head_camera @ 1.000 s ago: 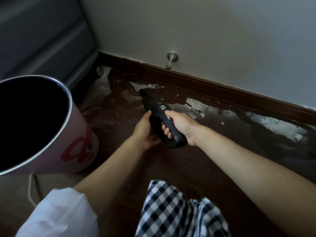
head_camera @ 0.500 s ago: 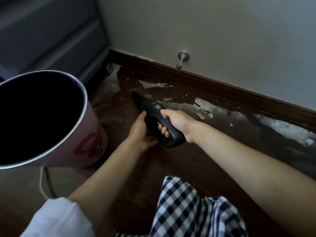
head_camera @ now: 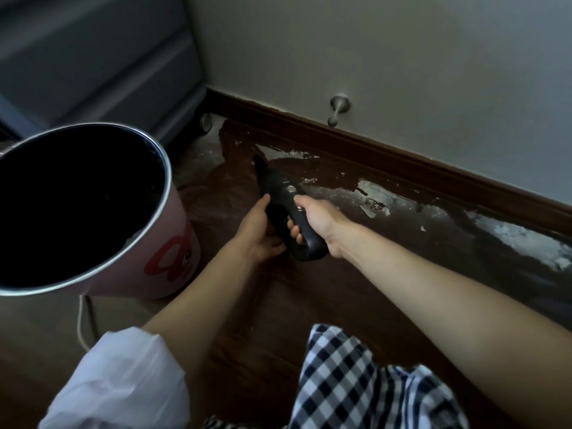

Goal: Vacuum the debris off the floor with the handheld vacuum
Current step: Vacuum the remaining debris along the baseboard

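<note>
A black handheld vacuum points its narrow nozzle away from me and down toward the dark wooden floor. My right hand grips its handle, thumb on top near the buttons. My left hand cups the vacuum's body from the left side and below. White flakes of debris lie scattered along the floor in front of the brown baseboard, with another patch of white debris further right.
A pink metal-rimmed bin stands close on the left. Behind it is a grey wheeled cabinet. A metal doorstop sticks out of the wall. My checkered trouser knee is at the bottom.
My view has shifted, so the bin, vacuum and hands sit a little further right in view. Both hands keep the same hold on the vacuum.
</note>
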`<state>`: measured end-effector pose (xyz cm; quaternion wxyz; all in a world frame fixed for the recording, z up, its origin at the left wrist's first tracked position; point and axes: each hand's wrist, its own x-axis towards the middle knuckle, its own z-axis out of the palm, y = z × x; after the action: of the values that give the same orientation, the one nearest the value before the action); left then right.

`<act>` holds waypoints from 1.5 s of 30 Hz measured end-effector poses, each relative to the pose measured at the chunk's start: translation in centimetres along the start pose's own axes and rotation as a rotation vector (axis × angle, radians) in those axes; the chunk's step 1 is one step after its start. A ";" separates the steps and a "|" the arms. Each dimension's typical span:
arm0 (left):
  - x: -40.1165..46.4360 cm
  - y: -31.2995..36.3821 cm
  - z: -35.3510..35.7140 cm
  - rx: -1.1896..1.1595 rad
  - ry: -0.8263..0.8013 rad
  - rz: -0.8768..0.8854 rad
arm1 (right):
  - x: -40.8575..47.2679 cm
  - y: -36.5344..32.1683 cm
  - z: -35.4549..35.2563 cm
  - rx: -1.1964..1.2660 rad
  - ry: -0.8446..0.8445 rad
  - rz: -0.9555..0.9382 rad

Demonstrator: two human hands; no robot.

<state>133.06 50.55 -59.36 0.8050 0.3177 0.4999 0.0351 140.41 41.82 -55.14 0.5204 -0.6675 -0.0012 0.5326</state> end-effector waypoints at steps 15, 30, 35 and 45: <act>1.9 3.1 0.6 0.039 0.009 0.054 | 2.9 -2.5 0.9 0.039 0.023 -0.035; 1.3 -0.1 0.4 0.088 -0.043 0.021 | -0.1 -0.2 -0.7 0.050 0.042 -0.004; 0.9 -0.4 1.0 0.110 -0.070 -0.002 | -0.9 0.1 -1.1 0.067 0.080 -0.019; 0.9 -0.8 3.6 0.217 -0.123 -0.045 | -1.1 1.0 -2.6 0.186 0.225 -0.004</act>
<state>136.25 48.52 -59.43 0.7955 0.3932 0.4575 -0.0570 141.23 38.89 -55.36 0.5778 -0.6719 0.1050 0.4513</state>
